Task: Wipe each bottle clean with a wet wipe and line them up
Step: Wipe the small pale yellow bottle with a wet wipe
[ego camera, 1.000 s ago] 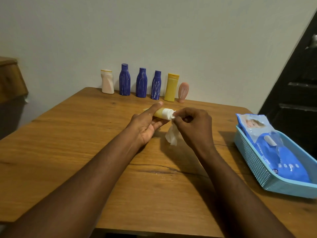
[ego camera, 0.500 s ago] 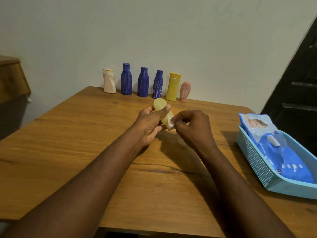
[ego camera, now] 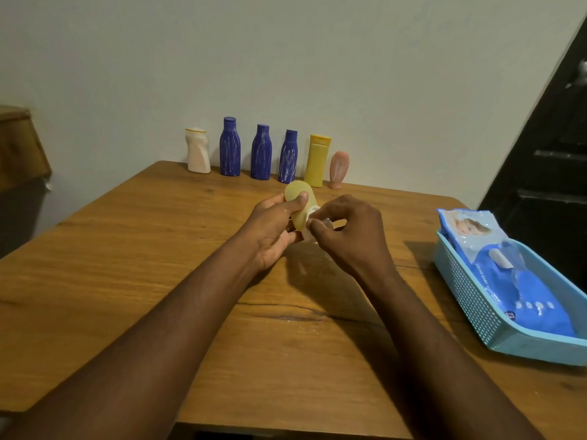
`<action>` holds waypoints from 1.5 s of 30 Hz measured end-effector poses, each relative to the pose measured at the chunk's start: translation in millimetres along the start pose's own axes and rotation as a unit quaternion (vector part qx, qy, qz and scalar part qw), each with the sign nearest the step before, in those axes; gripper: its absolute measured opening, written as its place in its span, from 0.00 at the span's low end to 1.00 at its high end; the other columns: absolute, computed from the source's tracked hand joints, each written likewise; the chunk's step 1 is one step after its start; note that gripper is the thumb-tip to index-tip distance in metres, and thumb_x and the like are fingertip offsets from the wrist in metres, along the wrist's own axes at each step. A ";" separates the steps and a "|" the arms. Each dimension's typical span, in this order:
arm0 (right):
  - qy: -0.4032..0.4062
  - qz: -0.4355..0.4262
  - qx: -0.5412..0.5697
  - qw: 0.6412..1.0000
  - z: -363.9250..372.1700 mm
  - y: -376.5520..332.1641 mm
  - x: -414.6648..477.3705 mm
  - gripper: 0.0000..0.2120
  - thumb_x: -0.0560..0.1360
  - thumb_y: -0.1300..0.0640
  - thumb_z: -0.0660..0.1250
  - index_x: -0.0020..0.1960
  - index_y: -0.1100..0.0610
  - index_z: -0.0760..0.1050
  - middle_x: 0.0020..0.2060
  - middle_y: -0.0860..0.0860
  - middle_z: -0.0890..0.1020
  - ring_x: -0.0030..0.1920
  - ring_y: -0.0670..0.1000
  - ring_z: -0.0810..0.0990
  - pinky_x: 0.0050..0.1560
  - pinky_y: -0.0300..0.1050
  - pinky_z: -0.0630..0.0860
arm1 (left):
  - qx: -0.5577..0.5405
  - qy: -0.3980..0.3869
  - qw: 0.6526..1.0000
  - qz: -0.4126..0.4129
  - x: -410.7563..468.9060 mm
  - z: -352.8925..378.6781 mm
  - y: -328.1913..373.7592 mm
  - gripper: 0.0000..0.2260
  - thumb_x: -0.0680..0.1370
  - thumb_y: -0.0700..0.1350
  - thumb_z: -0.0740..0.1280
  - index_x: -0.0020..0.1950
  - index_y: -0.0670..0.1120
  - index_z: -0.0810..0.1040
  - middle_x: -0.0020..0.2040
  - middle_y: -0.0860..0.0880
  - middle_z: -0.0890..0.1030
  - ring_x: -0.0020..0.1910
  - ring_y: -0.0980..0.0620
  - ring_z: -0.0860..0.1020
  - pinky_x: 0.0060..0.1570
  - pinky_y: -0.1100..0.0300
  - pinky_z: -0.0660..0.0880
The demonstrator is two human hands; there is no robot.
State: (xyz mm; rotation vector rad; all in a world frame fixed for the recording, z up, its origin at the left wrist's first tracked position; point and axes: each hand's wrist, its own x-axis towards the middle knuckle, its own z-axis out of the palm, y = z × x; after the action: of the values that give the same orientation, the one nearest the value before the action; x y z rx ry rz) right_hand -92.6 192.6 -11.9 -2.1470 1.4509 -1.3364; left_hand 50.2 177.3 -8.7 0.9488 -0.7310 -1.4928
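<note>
From my head camera, a wooden table (ego camera: 158, 281) stands against a plain pale wall (ego camera: 317, 58), with dark steps (ego camera: 546, 173) to the right. Along the table's far edge six bottles stand upright in a row: a white bottle (ego camera: 197, 150), three blue bottles (ego camera: 261, 152), a yellow bottle (ego camera: 317, 161) and a small pink bottle (ego camera: 339, 169). At the right edge, a light blue basket (ego camera: 470, 300) holds a blue pack of wipes (ego camera: 508, 281).

My left hand (ego camera: 273, 230) grips a pale yellow bottle (ego camera: 297, 198) above the table's middle, tilted with its rounded bottom up and my thumb across its front. My right hand (ego camera: 346, 230) pinches a white wet wipe (ego camera: 313, 214) against the bottle's lower, capped end.
</note>
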 end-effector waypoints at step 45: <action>0.079 0.152 0.265 0.949 -17.1 13.7 7.4 0.09 0.80 0.63 0.67 0.54 0.56 0.85 0.46 0.50 0.87 0.48 0.50 0.86 0.51 0.55 0.85 | 0.236 -0.119 0.950 0.166 -4.7 -5.2 -8.4 0.17 0.82 0.44 0.71 0.70 0.56 0.81 0.63 0.52 0.83 0.64 0.46 0.81 0.60 0.41 0.82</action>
State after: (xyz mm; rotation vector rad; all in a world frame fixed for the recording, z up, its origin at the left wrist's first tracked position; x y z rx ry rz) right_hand -113.8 184.7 -6.6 -1.4470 1.2255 -1.5777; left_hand 50.7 183.4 -17.7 0.9433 -1.3972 -1.1607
